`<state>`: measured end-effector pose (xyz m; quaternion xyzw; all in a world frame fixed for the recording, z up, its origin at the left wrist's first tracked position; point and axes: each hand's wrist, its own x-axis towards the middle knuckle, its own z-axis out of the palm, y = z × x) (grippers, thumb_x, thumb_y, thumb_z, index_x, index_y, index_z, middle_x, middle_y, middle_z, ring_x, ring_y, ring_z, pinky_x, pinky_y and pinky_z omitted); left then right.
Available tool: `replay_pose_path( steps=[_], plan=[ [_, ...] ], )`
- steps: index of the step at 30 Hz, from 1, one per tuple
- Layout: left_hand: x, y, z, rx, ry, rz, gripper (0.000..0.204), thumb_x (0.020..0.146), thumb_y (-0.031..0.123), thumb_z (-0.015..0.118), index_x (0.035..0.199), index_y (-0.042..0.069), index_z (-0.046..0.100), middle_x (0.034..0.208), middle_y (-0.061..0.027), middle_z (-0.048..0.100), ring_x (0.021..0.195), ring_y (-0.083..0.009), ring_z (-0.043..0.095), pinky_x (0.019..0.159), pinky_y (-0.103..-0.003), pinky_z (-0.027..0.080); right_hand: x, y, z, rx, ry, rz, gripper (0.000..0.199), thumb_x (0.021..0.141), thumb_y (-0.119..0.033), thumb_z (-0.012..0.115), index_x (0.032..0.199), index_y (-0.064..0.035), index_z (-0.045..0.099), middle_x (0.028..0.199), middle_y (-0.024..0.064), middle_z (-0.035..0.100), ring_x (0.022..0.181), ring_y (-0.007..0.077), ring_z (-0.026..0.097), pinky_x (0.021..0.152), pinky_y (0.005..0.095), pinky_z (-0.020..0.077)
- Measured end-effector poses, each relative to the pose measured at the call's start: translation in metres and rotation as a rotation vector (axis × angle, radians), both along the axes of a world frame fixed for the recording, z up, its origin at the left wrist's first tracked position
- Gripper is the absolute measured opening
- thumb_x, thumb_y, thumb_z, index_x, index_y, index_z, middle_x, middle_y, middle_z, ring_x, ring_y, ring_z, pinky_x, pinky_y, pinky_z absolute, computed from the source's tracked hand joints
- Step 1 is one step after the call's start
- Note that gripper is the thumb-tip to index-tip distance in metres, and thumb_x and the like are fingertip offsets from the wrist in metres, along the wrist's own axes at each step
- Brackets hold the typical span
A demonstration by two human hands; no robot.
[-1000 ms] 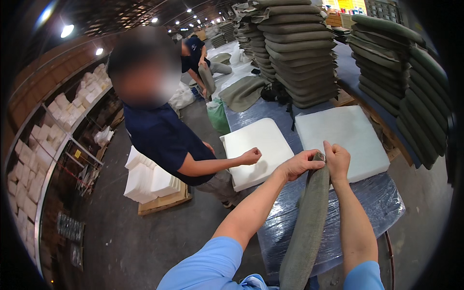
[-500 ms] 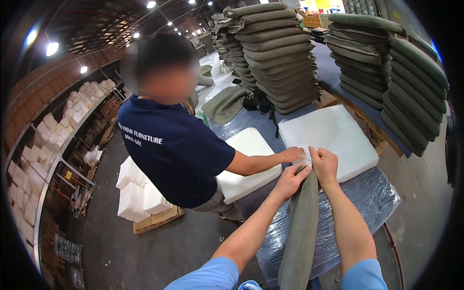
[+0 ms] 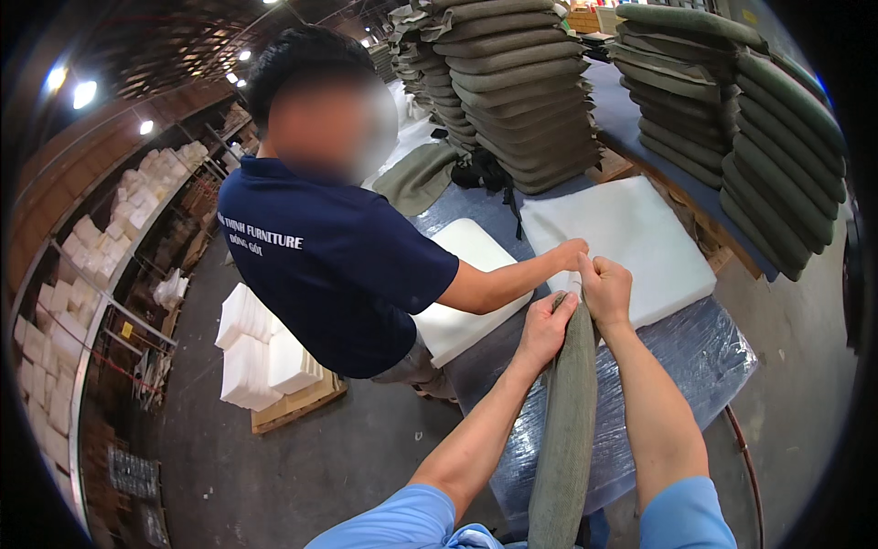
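A grey-green fabric cushion (image 3: 564, 430), seen edge-on, runs from the lower edge of the head view up to my hands. My left hand (image 3: 546, 331) is closed on its upper end, thumb on top. Just right of that end, my right hand (image 3: 606, 291) is closed in a fist; what its fingers pinch is hidden. A small white piece (image 3: 576, 284) shows between my hands. A co-worker's hand (image 3: 571, 253) reaches in from the left, its fingertips close to my right hand. Beyond my hands lies a white padded slab (image 3: 631, 229).
The co-worker (image 3: 320, 265) in a dark blue shirt stands at the left of the plastic-wrapped table (image 3: 686, 366). Another white slab (image 3: 466, 284) lies beside them. Tall stacks of grey-green cushions (image 3: 517, 101) rise behind. White foam blocks (image 3: 265, 357) sit on a floor pallet.
The co-worker's hand has moved right and closed its fingers near my right hand. The co-worker's head has turned and leaned in. My hands and the cushion have shifted slightly left.
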<state>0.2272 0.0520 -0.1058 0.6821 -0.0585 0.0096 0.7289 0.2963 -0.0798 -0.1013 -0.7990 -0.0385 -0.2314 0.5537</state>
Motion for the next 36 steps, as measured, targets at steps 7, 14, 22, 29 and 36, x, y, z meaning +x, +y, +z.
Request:
replay_pose_path(
  steps=[7,14,22,29,36],
  plan=[
    [0.002,0.002,0.002,-0.076,0.100,-0.116,0.030,0.111,0.030,0.061,0.093,0.007,0.070,0.087,0.0076,0.064,0.078,-0.0027,0.055,0.073,-0.024,0.046,0.000,-0.004,-0.005,0.010,0.010,0.016,0.047,0.097,-0.030,0.073,0.067,0.0034,0.060,0.059,0.0194,0.054,0.050,0.0262,0.044,0.056,0.0427,0.0420],
    [0.002,0.015,0.004,-0.181,0.259,-0.220,0.029,0.109,0.034,0.065,0.102,0.007,0.074,0.094,0.0046,0.071,0.083,-0.0051,0.062,0.079,-0.026,0.050,-0.002,-0.002,-0.009,0.015,0.127,0.073,0.052,0.096,-0.033,0.073,0.065,0.0045,0.055,0.056,0.0182,0.046,0.052,0.0226,0.037,0.055,0.0436,0.0389],
    [0.002,0.015,0.011,-0.099,0.198,-0.257,0.033,0.109,0.041,0.063,0.107,0.009,0.071,0.101,0.0056,0.066,0.093,-0.0060,0.059,0.088,-0.028,0.048,0.003,0.000,-0.006,0.062,0.132,0.078,0.052,0.097,-0.033,0.072,0.064,0.0046,0.056,0.055,0.0161,0.045,0.052,0.0202,0.038,0.054,0.0420,0.0389],
    [-0.003,0.007,0.001,-0.196,0.176,-0.161,0.031,0.112,0.037,0.060,0.105,0.009,0.070,0.098,0.0060,0.067,0.088,-0.0052,0.059,0.082,-0.025,0.048,0.004,-0.001,-0.008,0.050,0.176,0.122,0.050,0.097,-0.031,0.072,0.065,0.0048,0.059,0.055,0.0173,0.049,0.051,0.0211,0.042,0.055,0.0425,0.0414],
    [0.004,0.013,-0.002,-0.250,0.232,-0.071,0.031,0.112,0.033,0.059,0.104,0.006,0.071,0.094,0.0021,0.070,0.082,-0.0068,0.062,0.076,-0.026,0.050,0.011,0.013,-0.010,0.082,0.158,0.149,0.047,0.097,-0.030,0.071,0.068,0.0057,0.060,0.057,0.0189,0.051,0.052,0.0216,0.041,0.056,0.0421,0.0420]
  ],
)
